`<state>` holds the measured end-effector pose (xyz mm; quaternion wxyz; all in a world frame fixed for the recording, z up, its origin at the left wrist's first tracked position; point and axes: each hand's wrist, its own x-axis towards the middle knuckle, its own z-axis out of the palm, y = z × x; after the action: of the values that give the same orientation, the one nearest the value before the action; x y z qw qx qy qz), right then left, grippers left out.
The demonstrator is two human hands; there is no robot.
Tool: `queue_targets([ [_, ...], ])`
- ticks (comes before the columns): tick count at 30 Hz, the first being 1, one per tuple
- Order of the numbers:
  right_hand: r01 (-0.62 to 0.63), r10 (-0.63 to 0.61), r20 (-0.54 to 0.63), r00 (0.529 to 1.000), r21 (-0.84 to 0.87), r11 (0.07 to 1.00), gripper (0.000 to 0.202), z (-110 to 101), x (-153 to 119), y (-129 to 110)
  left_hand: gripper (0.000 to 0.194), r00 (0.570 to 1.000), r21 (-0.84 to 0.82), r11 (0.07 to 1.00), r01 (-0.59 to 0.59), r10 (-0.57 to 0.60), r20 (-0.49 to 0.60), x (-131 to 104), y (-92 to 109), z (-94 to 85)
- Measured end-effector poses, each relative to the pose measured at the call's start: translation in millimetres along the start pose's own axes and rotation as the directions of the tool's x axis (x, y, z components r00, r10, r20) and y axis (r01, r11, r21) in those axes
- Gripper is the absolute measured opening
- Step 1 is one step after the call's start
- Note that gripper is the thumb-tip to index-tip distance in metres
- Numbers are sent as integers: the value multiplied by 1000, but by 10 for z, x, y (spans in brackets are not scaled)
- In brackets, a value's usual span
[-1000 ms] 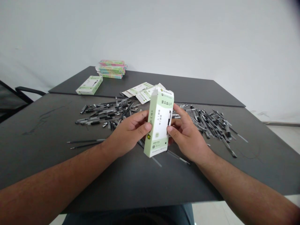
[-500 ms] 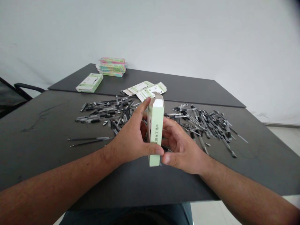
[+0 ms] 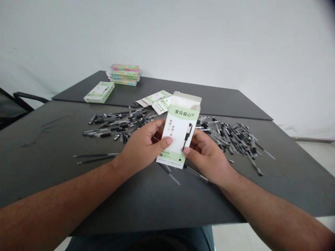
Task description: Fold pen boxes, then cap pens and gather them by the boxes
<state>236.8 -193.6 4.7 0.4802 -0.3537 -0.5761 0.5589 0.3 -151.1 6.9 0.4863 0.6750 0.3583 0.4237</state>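
Between my two hands is a white and light-green pen box (image 3: 178, 134), tilted, its printed front facing me and its top flap raised. My left hand (image 3: 146, 144) grips the left edge, thumb on the front and fingers behind. On the lower right edge, my right hand (image 3: 209, 155) pinches it the same way. Below and behind the box, black pens and clear pen parts lie on the table, in a left pile (image 3: 117, 123) and a right pile (image 3: 232, 137). What is inside the box cannot be seen.
Flattened cartons (image 3: 154, 98) lie behind the box. A closed green-white box (image 3: 99, 92) rests at the back left, near a stack of colourful boxes (image 3: 124, 75). Two thin refills (image 3: 95, 157) lie left of my left hand. A chair armrest (image 3: 30, 96) stands beyond the table's left edge.
The box has turned from its narrow green side to its broad printed front, and now leans. My right hand has closed onto its right edge.
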Motion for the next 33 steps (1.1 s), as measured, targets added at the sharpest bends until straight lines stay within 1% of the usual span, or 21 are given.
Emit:
queue_targets([
  [3,-13,11,-65,998,-28,1000,42,-47,24,35,64,999,-89,995,42,-41,14,40,26,13],
  [7,-39,37,-83,996,-30,999,42,-62,25,45,62,998,-136,989,54,-52,22,60,33,30],
  [10,-47,42,-100,994,-49,998,40,-69,24,50,61,997,-111,992,59,-53,56,54,-2,33],
  [14,-35,26,-125,992,-66,997,40,-91,31,65,62,980,-70,988,139,-127,152,33,-32,41],
  [16,-49,44,-109,993,-46,998,44,-102,33,69,64,980,-39,988,148,-141,142,35,-19,27],
  [18,-78,78,-97,992,6,997,51,-110,32,70,69,987,-9,992,125,-124,99,55,5,-10],
  [19,-92,95,-111,989,37,995,55,-113,30,70,71,991,4,993,118,-118,71,71,19,-37],
  [21,-108,122,-179,976,88,990,59,-113,26,67,75,991,29,991,128,-129,27,111,44,-102],
  [23,-113,140,-249,958,117,987,59,-106,22,58,79,988,38,987,154,-154,-2,158,70,-174],
  [26,-129,161,-287,944,130,983,59,-87,19,30,82,983,45,983,180,-177,-53,240,118,-294],
  [28,-137,172,-302,938,134,982,62,-74,20,11,78,978,65,981,182,-174,-112,302,159,-397],
  [31,-145,185,-322,929,144,979,66,-64,24,-5,73,966,109,975,193,-168,-198,394,219,-627],
  [33,-148,187,-330,925,141,979,67,-64,24,-6,74,947,130,967,220,-180,-267,448,241,-848],
])
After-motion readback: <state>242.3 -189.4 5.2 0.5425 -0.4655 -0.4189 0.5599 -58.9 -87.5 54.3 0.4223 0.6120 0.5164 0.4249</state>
